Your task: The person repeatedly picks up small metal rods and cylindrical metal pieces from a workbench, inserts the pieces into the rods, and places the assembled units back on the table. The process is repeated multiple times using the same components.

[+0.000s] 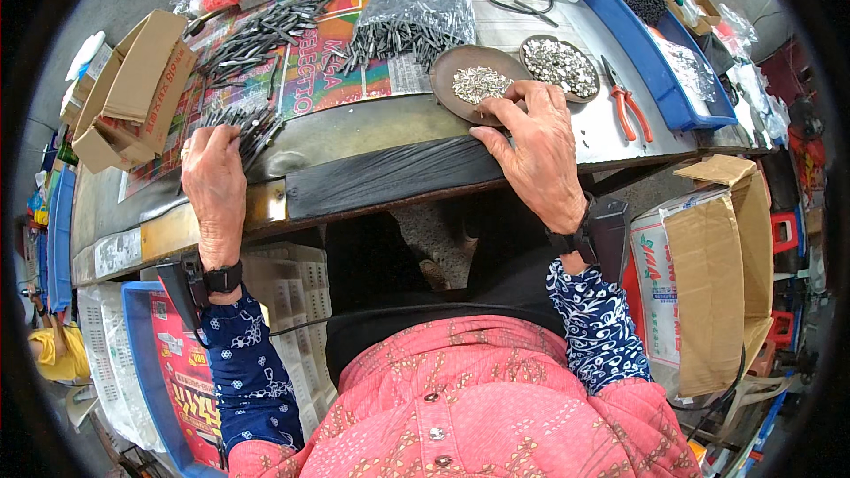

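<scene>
My left hand [214, 179] is at the table's front left, fingers curled round the near end of a bunch of thin black rods [252, 131]. Some of these rods stick out past the fingers, and the fingertips are partly hidden. Over the near right rim of a round brown dish [445, 87] is my right hand [537, 149], thumb and fingers drawn together. Small silvery metal pieces [478, 84] lie heaped in this dish; whether the fingertips hold one is too small to tell. Just behind the right hand stands a second round dish with small whitish metal parts [560, 66].
Red-handled pliers [627, 111] lie right of the dishes, beside a long blue tray [660, 44]. More black rods [266, 35] and a clear plastic bag [416, 0] lie at the back. An open cardboard box [137, 93] stands left; another carton [708, 283] sits below right.
</scene>
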Tool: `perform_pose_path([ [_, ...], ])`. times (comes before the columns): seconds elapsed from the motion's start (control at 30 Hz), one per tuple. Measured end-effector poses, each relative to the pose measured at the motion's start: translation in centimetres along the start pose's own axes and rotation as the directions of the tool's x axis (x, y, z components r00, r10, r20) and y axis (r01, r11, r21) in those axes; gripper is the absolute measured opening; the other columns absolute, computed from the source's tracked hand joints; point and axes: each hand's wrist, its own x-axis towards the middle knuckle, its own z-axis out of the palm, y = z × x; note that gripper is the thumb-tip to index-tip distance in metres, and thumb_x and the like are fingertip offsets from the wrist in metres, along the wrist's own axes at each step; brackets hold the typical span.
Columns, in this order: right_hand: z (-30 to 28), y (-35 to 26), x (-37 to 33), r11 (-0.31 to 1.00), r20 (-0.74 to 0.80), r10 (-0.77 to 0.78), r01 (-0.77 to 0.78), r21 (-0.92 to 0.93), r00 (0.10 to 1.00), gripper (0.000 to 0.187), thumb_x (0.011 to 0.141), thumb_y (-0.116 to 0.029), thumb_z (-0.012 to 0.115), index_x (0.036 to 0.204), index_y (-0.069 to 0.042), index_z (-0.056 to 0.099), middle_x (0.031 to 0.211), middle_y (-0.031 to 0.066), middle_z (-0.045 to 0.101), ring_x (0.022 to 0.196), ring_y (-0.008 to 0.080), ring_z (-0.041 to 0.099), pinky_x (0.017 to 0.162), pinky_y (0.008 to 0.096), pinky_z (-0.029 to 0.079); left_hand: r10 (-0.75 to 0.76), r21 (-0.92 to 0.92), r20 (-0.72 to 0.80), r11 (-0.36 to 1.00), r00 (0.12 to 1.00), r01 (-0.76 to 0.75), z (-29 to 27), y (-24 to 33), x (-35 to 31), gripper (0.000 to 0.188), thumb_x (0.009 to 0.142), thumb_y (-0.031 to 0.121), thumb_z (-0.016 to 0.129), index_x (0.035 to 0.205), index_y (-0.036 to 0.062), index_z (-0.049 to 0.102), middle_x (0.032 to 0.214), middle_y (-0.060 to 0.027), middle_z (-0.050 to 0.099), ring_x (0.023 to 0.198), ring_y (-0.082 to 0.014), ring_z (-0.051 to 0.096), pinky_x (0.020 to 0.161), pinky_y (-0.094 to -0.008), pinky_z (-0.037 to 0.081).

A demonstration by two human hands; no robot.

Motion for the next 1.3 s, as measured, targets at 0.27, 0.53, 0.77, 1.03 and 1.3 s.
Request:
perform_pose_path([
  [0.27,0.2,0.2,-0.4,0.998,-0.057,-0.001,0.004,0.068,0.998,0.031,0.075,-0.017,0.073,0.103,-0.006,0.065,0.098,0.0135,0.056,0.095,0.0319,0.050,0.082,0.0414,0.042,0.021,-0.131,-0.075,0.991,0.997,-0.031,-0.5,3.2,0.4,0.009,0.080,0.002,0.064,0.089,0.0028,0.065,0.088,-0.0119,0.061,0.082,-0.0310,0.057,0.074,-0.0377,0.044],
  [0.53,0.3,0.4,-0.4,0.994,-0.052,-0.017,0.023,0.105,0.998,0.029,0.073,-0.015,0.074,0.100,-0.007,0.066,0.095,0.0131,0.055,0.092,0.0311,0.050,0.081,0.0411,0.042,0.031,-0.209,-0.010,0.977,0.999,-0.032,0.2,5.4,0.7,0.008,0.080,0.002,0.065,0.088,0.0024,0.064,0.086,-0.0121,0.059,0.082,-0.0313,0.056,0.073,-0.0385,0.044],
  [0.77,0.5,0.6,-0.6,0.996,-0.093,-0.005,0.013,0.089,0.996,0.026,0.073,-0.014,0.074,0.096,-0.004,0.066,0.096,0.0136,0.056,0.094,0.0316,0.050,0.081,0.0413,0.043,0.056,-0.243,0.001,0.968,0.998,-0.054,0.8,6.2,0.6,0.009,0.080,0.001,0.066,0.088,0.0017,0.063,0.086,-0.0134,0.059,0.082,-0.0324,0.056,0.072,-0.0393,0.044],
  [1.03,0.4,0.5,-0.6,0.996,-0.093,0.014,-0.006,0.086,0.996,0.025,0.074,-0.014,0.074,0.094,-0.003,0.065,0.096,0.0137,0.056,0.093,0.0317,0.051,0.081,0.0408,0.042,0.055,-0.263,0.008,0.963,0.998,-0.051,1.2,6.4,0.8,0.009,0.080,0.001,0.066,0.088,0.0018,0.063,0.085,-0.0144,0.059,0.080,-0.0332,0.058,0.070,-0.0393,0.045],
  [1.3,0.4,0.5,-0.6,0.996,-0.075,0.022,-0.015,0.089,0.997,0.023,0.073,-0.012,0.073,0.092,-0.003,0.066,0.094,0.0132,0.055,0.092,0.0313,0.051,0.081,0.0404,0.043,0.056,-0.274,0.021,0.960,0.998,-0.048,1.5,6.6,1.1,0.009,0.078,0.001,0.066,0.086,0.0017,0.063,0.084,-0.0142,0.059,0.080,-0.0336,0.058,0.071,-0.0397,0.045],
])
